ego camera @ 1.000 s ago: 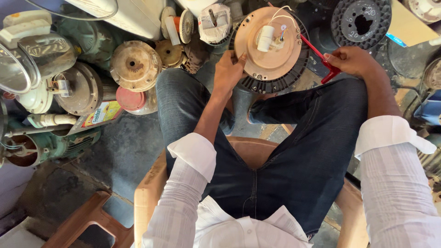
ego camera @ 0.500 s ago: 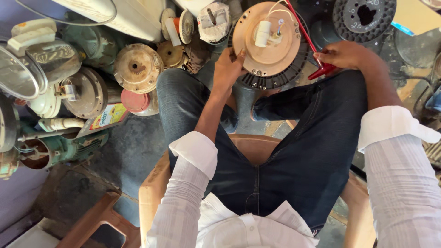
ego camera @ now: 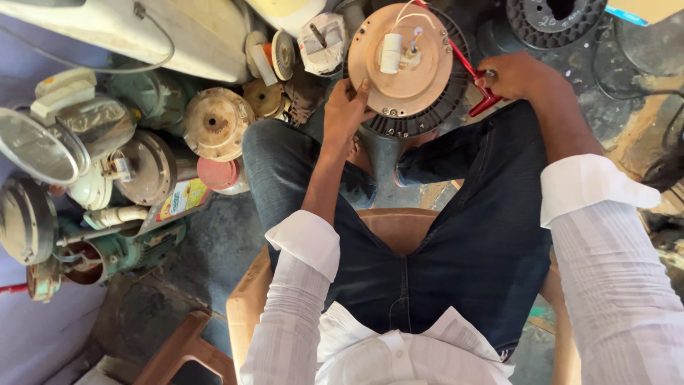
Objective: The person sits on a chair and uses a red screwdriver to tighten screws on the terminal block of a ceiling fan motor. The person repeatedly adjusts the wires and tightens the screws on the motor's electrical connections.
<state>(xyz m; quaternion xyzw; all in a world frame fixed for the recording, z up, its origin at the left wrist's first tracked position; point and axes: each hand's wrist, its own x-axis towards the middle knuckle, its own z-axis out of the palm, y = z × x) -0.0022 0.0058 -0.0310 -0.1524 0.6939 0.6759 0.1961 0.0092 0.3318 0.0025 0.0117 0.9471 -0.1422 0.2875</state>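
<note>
Left grip: my left hand [ego camera: 347,114] is curled on the rim of the round beige metal fan motor [ego camera: 405,60], steadying it above my knees. Motor's cover plate is on, white capacitor [ego camera: 390,53] and wires exposed, so I judge work is underway, not finished. Right hand [ego camera: 514,75] is closed on a red-handled screwdriver [ego camera: 476,78] at the motor's edge. Both forearms extended, sleeves rolled.

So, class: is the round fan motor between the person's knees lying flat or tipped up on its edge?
Tipped up. The fan motor shows its tan cover plate face-on to the downward-looking camera; the left hand steadies its rim, and the right hand holds a red tool.
</note>
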